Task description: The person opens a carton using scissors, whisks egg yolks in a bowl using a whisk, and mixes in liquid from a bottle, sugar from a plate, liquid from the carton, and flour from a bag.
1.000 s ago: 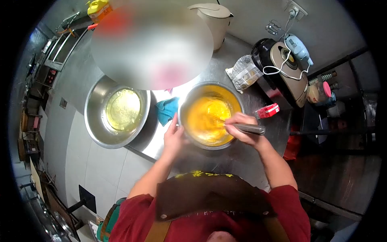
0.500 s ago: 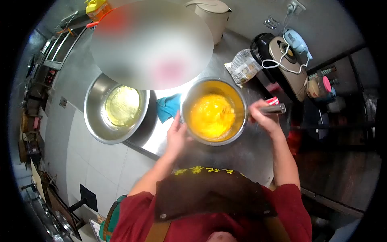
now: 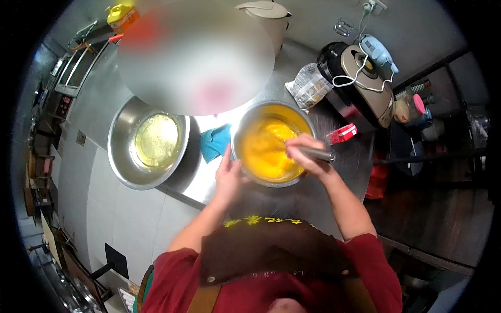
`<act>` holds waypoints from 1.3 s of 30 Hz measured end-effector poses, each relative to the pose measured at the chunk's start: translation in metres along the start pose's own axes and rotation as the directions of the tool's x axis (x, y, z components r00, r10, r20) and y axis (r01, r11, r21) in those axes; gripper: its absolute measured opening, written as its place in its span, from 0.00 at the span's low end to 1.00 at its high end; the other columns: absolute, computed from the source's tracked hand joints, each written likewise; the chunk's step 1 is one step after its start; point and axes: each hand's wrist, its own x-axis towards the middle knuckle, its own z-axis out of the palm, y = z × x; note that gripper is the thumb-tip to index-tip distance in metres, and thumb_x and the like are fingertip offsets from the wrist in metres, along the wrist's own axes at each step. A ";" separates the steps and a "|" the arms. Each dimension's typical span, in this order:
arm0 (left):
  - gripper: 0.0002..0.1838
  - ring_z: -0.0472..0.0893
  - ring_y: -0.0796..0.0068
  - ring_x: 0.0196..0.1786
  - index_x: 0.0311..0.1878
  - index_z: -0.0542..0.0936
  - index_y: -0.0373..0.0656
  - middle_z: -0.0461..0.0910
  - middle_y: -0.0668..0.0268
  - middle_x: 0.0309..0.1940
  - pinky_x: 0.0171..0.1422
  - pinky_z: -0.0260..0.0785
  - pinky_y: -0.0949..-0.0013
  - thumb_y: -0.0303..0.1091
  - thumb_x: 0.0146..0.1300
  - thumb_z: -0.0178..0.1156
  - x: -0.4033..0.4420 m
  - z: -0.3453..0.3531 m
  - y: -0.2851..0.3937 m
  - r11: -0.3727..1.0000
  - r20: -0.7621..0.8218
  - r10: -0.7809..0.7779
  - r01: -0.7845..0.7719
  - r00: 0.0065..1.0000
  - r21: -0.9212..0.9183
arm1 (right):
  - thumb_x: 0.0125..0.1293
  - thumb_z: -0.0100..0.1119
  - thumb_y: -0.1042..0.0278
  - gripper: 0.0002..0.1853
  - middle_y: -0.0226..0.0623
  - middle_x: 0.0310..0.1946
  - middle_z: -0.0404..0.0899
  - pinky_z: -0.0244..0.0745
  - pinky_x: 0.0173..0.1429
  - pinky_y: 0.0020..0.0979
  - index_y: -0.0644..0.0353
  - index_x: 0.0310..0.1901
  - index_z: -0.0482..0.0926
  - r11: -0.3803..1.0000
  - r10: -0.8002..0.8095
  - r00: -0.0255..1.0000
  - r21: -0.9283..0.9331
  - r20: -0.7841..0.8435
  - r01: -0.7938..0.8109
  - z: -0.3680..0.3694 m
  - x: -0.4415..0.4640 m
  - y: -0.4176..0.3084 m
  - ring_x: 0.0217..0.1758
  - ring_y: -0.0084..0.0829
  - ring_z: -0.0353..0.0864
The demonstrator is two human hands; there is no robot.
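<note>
My right hand is closed round the metal handle of a whisk. Its wires are smeared by motion and dip into a bright yellow egg-like mixture. That mixture fills the bottom of a round steel bowl on the metal worktop. At the bowl's left side, my left hand grips the outer wall, slightly blurred. A teal cloth lies just beyond that hand. Further left, a larger steel basin holds clear, pale-yellow liquid, perhaps egg whites.
Right of the bowl lies a small red-and-white packet. Behind it stand a printed bag, a rice cooker and a light-blue hand mixer. A cream lidded container is at the back. A blurred oval hides the worktop's far middle.
My right hand and the whisk have swung left, from the bowl's right rim to over the mixture. The red-and-white packet is now uncovered. My left hand stays at the bowl's side.
</note>
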 end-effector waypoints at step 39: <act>0.32 0.72 0.87 0.30 0.74 0.54 0.54 0.65 0.75 0.31 0.31 0.80 0.79 0.24 0.70 0.49 -0.004 0.009 -0.013 1.000 -0.024 0.014 -0.015 1.000 -0.025 | 0.61 0.61 0.72 0.03 0.32 0.30 0.80 0.76 0.39 0.27 0.61 0.33 0.80 0.992 0.070 0.997 0.100 0.007 -0.071 0.003 -0.005 -0.011 0.31 0.23 0.80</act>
